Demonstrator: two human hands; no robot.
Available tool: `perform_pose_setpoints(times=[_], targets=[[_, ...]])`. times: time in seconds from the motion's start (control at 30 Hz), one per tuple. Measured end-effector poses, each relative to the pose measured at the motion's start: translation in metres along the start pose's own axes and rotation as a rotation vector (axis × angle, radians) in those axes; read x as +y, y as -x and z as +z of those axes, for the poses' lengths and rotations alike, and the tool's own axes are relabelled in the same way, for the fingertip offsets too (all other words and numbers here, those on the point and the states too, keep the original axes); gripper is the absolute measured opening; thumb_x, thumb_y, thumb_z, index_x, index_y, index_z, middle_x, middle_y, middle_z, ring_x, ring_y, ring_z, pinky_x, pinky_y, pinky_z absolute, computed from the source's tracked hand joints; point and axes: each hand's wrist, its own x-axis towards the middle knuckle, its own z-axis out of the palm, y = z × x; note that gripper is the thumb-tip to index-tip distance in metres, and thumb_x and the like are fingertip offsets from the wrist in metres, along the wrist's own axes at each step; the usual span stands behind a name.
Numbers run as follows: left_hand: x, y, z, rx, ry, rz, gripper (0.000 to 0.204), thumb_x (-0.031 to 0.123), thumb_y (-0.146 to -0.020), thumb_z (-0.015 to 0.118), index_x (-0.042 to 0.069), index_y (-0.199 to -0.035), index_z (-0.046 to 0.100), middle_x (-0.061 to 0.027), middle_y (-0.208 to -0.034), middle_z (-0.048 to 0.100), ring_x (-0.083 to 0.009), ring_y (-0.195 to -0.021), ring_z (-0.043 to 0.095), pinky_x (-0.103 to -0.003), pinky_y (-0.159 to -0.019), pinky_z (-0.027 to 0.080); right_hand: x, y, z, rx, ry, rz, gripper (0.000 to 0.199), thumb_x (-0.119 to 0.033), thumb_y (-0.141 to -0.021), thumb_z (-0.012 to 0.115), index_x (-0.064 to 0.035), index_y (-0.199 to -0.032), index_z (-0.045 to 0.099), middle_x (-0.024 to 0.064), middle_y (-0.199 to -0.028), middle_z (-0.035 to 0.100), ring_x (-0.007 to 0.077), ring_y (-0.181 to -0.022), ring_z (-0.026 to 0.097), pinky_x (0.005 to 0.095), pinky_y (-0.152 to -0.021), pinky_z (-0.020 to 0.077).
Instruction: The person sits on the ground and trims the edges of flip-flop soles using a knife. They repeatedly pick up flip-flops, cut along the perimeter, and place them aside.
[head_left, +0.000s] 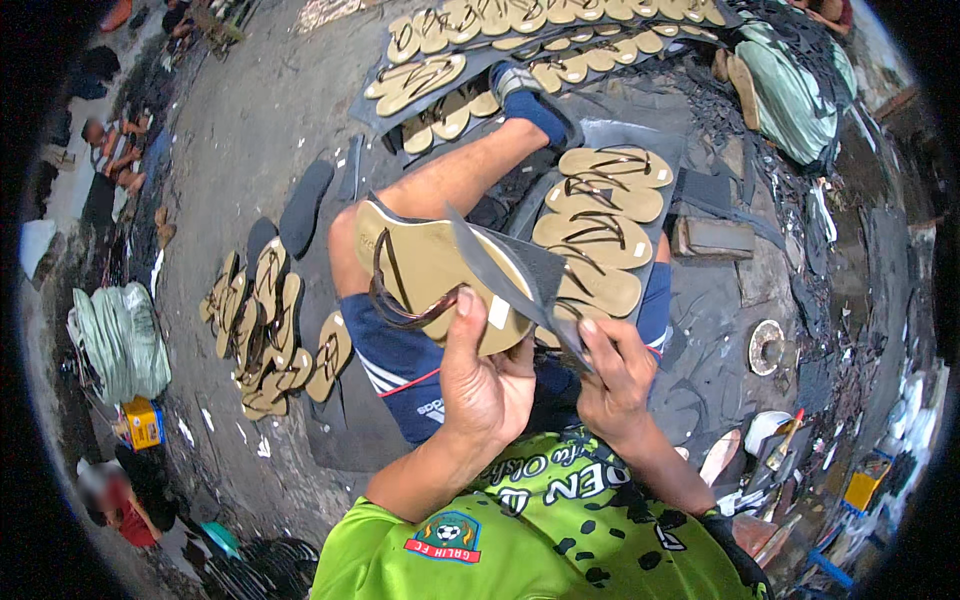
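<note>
My left hand (482,392) grips a tan flip-flop (412,258) with a dark brown strap, its thumb pressed on the footbed beside a small white label. A dark grey rubber strip (492,268) runs along the flip-flop's right edge. My right hand (617,385) pinches the lower end of this strip, its fingers closed. Whether the strip is still joined to the sole cannot be told. Just behind, on a dark sheet (640,135) between my legs, lies a row of finished-looking tan flip-flops (605,205).
Further rows of flip-flops (460,25) lie at the far side. A loose pile of flip-flops (265,320) and a dark sole (306,208) are to the left. Green sacks (785,95) stand far right, near a brown block (713,238) and a round roll (768,347). Rubber scraps litter the ground.
</note>
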Motion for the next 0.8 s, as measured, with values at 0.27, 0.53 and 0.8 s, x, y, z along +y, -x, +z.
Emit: perform_pose_setpoints(times=[0.27,0.53,0.8], targets=[[0.001,0.003,-0.025,-0.027,-0.175,-0.098,0.038,0.034,-0.09,0.063,0.011,-0.12,0.054,-0.0016,-0.112,0.063,-0.016,-0.106,0.059,-0.034,-0.096,0.046,-0.015,0.027,-0.034,-0.162,0.062,0.182,0.049,-0.003,-0.072,0.071,-0.0115,-0.12,0.063,0.0092,-0.084,0.06,0.0262,-0.069,0.062,0.0366,-0.06,0.0499],[0.004,0.02,-0.05,-0.031,-0.246,-0.24,0.051,0.034,-0.082,0.07,0.008,-0.123,0.053,-0.0044,-0.113,0.063,-0.0174,-0.106,0.06,-0.034,-0.095,0.047,-0.035,-0.015,-0.048,-0.464,-0.105,0.385,0.046,-0.004,-0.081,0.063,-0.0102,-0.127,0.058,0.0109,-0.079,0.057,0.0279,-0.067,0.061,0.0376,-0.06,0.0496],[0.015,0.045,-0.089,-0.114,-0.296,-0.349,0.064,0.018,-0.075,0.071,0.0,-0.13,0.044,-0.0119,-0.113,0.06,-0.0224,-0.103,0.062,-0.039,-0.09,0.052,-0.025,-0.036,-0.029,-0.673,-0.306,0.306,0.07,0.007,-0.069,0.053,-0.0135,-0.136,0.05,0.012,-0.084,0.056,0.0323,-0.071,0.058,0.0395,-0.065,0.0492]])
